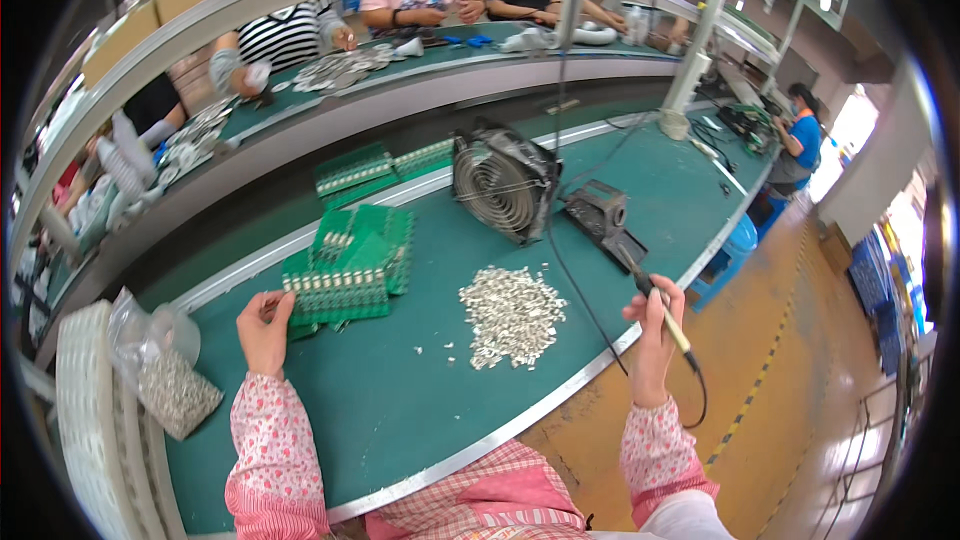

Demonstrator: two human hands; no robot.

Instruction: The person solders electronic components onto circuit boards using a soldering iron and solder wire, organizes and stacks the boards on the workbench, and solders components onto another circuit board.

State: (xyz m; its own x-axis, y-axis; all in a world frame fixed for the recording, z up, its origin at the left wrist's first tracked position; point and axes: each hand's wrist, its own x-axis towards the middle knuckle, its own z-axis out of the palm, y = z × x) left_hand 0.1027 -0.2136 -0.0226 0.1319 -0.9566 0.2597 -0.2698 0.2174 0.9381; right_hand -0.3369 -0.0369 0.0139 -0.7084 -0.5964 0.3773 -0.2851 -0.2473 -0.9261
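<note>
My right hand [654, 332] is wrapped around the handle of a soldering iron [679, 332], with its dark cord looping below. The iron's tip points up and left to the black soldering iron stand [612, 225]. At the left, my left hand [264, 332] has its fingers curled in a pinch beside the near-left corner of the green circuit boards [340, 285]. What that pinch holds, if anything, is too small to make out. Rows of small pale parts stand on the boards, which overlap in a loose stack. A pile of small whitish parts [512, 316] lies between my hands.
A black fan with a wire guard [503, 180] stands behind the pile. More circuit boards [357, 172] lie beyond the table's raised rail. At the left are a clear bag of small parts [178, 392] and white stacked trays [88, 410]. Co-workers sit across and at the far right.
</note>
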